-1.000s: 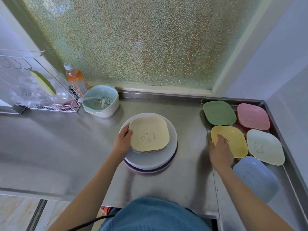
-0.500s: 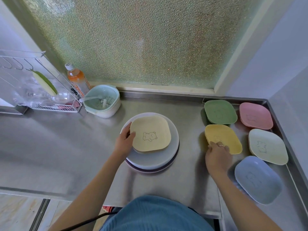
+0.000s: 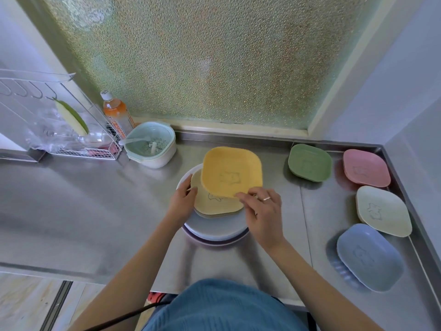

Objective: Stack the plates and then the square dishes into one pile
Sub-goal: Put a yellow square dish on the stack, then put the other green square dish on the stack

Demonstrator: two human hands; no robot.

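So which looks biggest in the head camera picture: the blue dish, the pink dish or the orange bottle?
1. blue dish, though it is nearest the camera, which may flatter it
2. pink dish
3. orange bottle

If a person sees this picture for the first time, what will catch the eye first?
First the yellow square dish, which the right hand pinches by its near edge above the pile of plates at the counter's middle. The left hand touches the pile's left side. Four more coloured dishes lie at the right.

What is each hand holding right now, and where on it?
Right hand pinches the yellow square dish at its near edge. Left hand holds nothing, resting against the pile's left side.
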